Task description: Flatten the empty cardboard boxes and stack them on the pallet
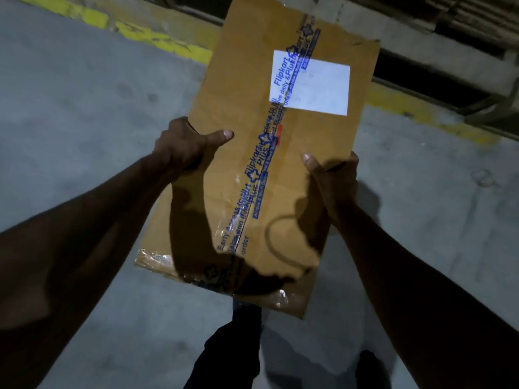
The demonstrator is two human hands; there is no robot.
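Note:
A flattened brown cardboard box (252, 108) with blue printed tape and a white label is held out in front of me, above the floor. My left hand (185, 144) grips its left edge, thumb on top and fingers curled underneath. On the right edge, my right hand (331, 178) holds on the same way, thumb lying on the top face. A wooden pallet (449, 63) lies on the floor at the upper right, just beyond the box's far end.
Grey concrete floor (84, 113) all around, with a worn yellow painted line (140, 32) running from upper left to right. My legs and dark shoes (224, 360) are below the box. Stacked cardboard shows at the top right corner.

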